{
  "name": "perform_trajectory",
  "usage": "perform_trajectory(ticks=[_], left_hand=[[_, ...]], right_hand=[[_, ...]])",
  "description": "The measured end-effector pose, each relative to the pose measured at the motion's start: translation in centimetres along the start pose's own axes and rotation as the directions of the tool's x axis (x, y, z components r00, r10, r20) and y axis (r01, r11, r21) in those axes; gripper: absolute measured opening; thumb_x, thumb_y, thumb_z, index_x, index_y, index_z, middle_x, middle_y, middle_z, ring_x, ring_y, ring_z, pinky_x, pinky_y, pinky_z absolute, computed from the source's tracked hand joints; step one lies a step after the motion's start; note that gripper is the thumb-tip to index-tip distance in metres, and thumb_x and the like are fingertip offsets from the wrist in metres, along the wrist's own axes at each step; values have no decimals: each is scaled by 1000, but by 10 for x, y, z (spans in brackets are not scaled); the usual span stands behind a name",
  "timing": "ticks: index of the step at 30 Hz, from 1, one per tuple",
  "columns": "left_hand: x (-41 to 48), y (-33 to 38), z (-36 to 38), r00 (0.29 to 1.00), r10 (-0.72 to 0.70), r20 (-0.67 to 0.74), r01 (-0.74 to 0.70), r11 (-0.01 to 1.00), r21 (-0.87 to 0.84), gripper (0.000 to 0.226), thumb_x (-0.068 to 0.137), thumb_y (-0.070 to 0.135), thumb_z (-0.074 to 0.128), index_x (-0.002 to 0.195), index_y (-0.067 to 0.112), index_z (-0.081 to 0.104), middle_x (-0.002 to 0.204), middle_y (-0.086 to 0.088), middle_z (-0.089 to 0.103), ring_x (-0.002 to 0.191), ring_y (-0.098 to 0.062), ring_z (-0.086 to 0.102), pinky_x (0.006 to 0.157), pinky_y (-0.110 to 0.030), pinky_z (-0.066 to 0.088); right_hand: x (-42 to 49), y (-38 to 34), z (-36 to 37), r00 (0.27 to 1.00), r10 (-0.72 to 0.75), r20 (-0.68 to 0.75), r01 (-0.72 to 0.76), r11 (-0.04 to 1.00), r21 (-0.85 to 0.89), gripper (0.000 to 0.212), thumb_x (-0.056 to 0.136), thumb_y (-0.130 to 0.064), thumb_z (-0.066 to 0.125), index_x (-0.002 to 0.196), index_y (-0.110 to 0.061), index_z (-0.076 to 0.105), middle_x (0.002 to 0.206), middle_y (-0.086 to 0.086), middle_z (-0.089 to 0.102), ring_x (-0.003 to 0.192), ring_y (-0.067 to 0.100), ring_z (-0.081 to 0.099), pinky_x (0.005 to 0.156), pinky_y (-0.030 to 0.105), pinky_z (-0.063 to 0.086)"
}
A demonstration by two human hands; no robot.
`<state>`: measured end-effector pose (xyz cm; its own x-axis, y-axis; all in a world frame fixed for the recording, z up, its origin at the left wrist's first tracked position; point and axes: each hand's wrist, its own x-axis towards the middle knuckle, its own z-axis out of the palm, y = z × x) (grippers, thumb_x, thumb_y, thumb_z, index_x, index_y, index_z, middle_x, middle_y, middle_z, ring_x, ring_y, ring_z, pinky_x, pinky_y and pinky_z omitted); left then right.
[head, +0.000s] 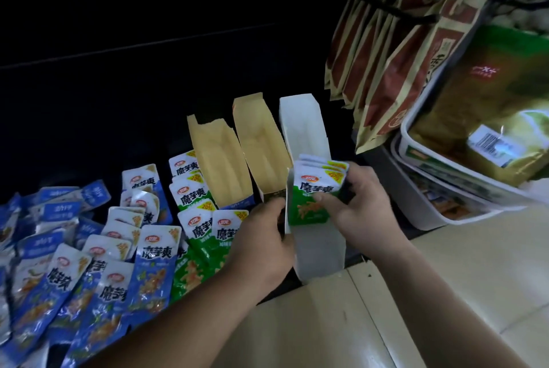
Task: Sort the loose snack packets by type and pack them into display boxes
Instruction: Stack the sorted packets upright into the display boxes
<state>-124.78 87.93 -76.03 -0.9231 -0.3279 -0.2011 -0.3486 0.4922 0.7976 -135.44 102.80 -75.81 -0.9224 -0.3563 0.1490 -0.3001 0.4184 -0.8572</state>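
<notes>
My right hand (359, 204) grips a small stack of green snack packets (316, 189) standing inside the white display box (303, 127). At the box's near left wall, my left hand (264, 237) pinches the edge. Two open tan-lined display boxes (219, 156) (261, 142) lie empty to the left of the white one. More green packets (196, 204) lie loose beside them. Several blue packets (89, 272) are heaped at the lower left.
Brown hanging snack bags (395, 49) fill a rack at the upper right. A large green bag (487, 106) sits in a white basket (427, 204) on the right. Pale floor tiles (430, 293) show below. The area behind the boxes is dark.
</notes>
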Motion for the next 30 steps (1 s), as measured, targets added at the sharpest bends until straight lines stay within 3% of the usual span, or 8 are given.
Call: perform_trajectory(ticks=[3,6,9,11,15,22,27,30], left_hand=[[2,-6,-6,1000,-1,-1,1,999,48,53,84,8,54,128,37,60,106,8,70,91,-18,66,80,-32,55],[0,-13,-8,1000,7,-2,-7,1000,-11,53,88,13,56,127,48,56,108,16,72,93,-12,70,84,-39,59],[0,-15,-6,999,3,-33,-5,999,-54,42,95,15,61,118,51,57,97,20,73,84,-5,70,79,-36,59],[0,-16,-2,999,4,-52,-9,997,-83,25,98,23,59,116,40,66,92,16,75,82,-8,70,76,-39,59],[-6,-13,14,999,26,-41,-32,989,-146,26,93,37,56,117,36,67,89,10,75,81,-13,70,76,-39,58],[-7,-5,35,997,-35,-64,15,958,-287,21,98,34,68,119,35,69,86,9,72,76,-8,66,73,-26,53],[-42,-28,15,981,-114,-155,72,965,-253,24,97,30,69,121,35,68,99,13,70,89,-2,63,82,-21,52],[-66,-58,-3,972,-176,-155,152,976,-154,29,98,27,68,126,36,66,112,19,68,99,10,60,84,-12,48]], right_hand=[[-2,11,17,993,-114,-21,106,968,-227,43,78,-6,79,116,-25,71,125,-4,44,115,16,49,97,40,49],[-4,6,20,995,65,-74,-68,997,-40,63,81,-9,77,137,-33,59,128,-6,47,110,-7,54,91,27,52],[-9,3,25,992,114,-58,-109,991,79,55,84,-24,81,134,-36,59,125,-12,60,112,3,61,93,33,55],[-11,1,27,991,101,-88,-101,995,11,46,89,-31,78,131,-36,60,124,-12,61,110,1,60,93,38,56],[-18,4,21,976,114,-186,-130,989,-76,69,94,-33,72,155,-36,39,130,-10,50,109,-7,45,89,24,43],[-24,7,16,987,31,-157,-74,960,-271,71,99,-38,64,158,-48,24,139,-6,45,110,4,50,72,35,47],[-26,-1,14,960,34,-279,-111,957,-266,77,89,-41,75,155,-37,35,143,-8,48,129,16,52,84,40,52],[-21,-1,18,983,15,-185,-59,970,-237,64,91,-37,75,149,-34,49,149,-6,45,135,11,46,91,30,43]])
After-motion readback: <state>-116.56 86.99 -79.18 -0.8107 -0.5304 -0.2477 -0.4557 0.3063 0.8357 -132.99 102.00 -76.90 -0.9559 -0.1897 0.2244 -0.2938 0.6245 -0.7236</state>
